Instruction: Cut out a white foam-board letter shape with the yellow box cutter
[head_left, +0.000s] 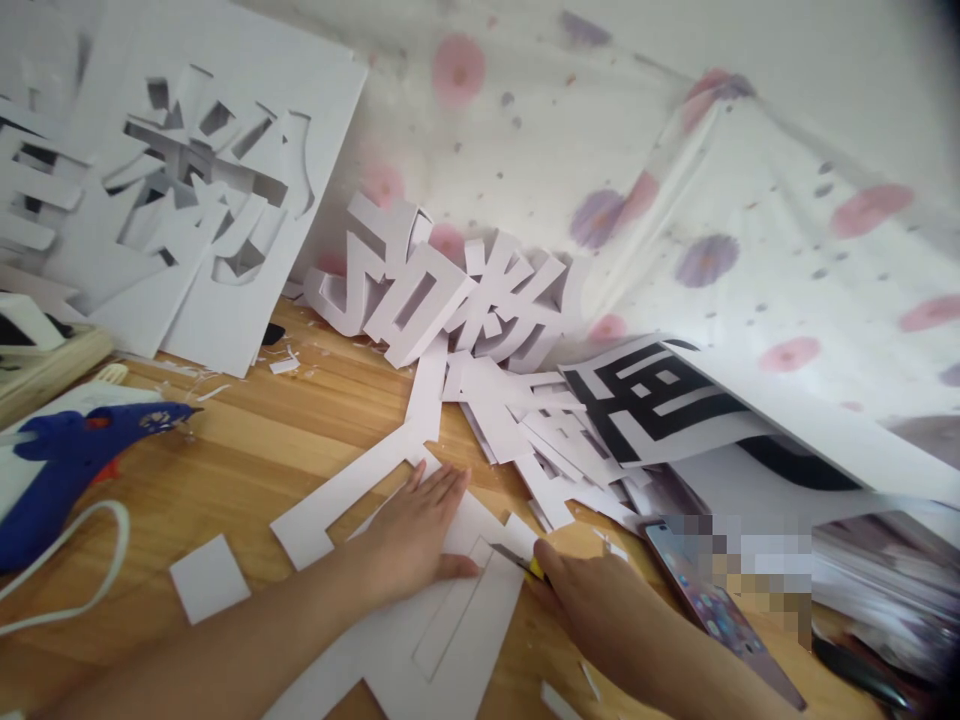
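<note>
My left hand [420,535] lies flat with fingers stretched over a white foam board [480,640] on the wooden table. A long narrow rectangle is outlined in thin lines on that board, just right of and below my thumb. In my right hand [592,610] is a utility knife [521,562] with a yellow part showing. Its blade points left, with the tip by the top end of the outline; whether it touches the board I cannot tell. Beneath and beyond my left hand runs a cut white frame piece [322,510].
A blue glue gun [75,450] rests at left, near a small white square [208,578]. White three-dimensional characters [450,290] stand at the back, beside cut-out boards [247,90]. Board scraps [525,420], printed sheets [660,390] and a phone [712,600] are at right.
</note>
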